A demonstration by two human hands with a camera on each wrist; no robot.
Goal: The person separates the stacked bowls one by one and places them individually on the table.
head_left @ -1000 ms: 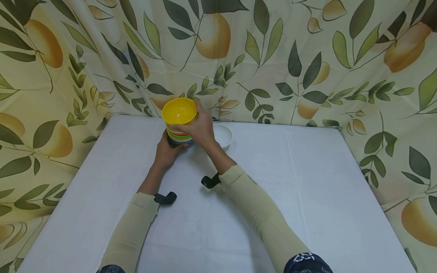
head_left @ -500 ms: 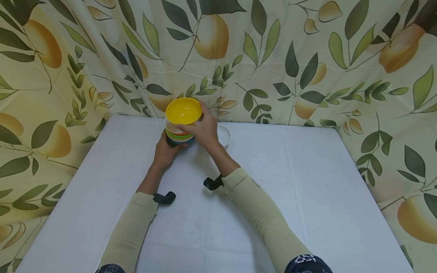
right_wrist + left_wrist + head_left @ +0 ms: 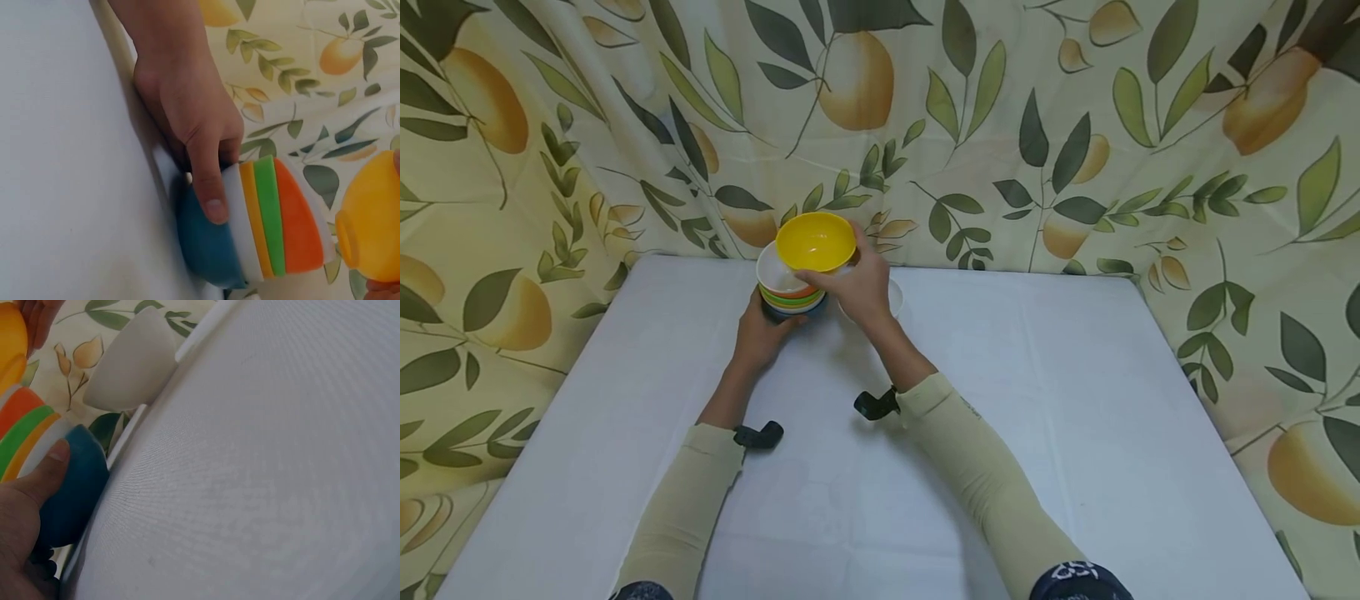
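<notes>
In the head view, my right hand (image 3: 862, 287) holds a yellow bowl (image 3: 816, 242) by its side, thumb near the rim. The bowl is raised above and to the right of a stack of nested bowls. My left hand (image 3: 758, 335) grips that stack low down, its thumb lying across the blue bottom bowl (image 3: 209, 240) in the right wrist view. Above the blue one sit white, yellow-orange, green (image 3: 269, 215) and orange (image 3: 300, 219) bowls. A white bowl (image 3: 771, 271) tops the stack. The right wrist view shows a gap between the held yellow bowl and the stack.
Another white bowl (image 3: 134, 362) stands alone on the table, right of the stack and partly hidden behind my right hand in the head view. A white cloth covers the table (image 3: 1037, 400). Its back edge meets a leaf-and-fruit patterned curtain (image 3: 985, 167).
My right hand has moved right with the yellow bowl, lifting it off the stack and uncovering the white bowl beneath. My left hand stays on the stack.
</notes>
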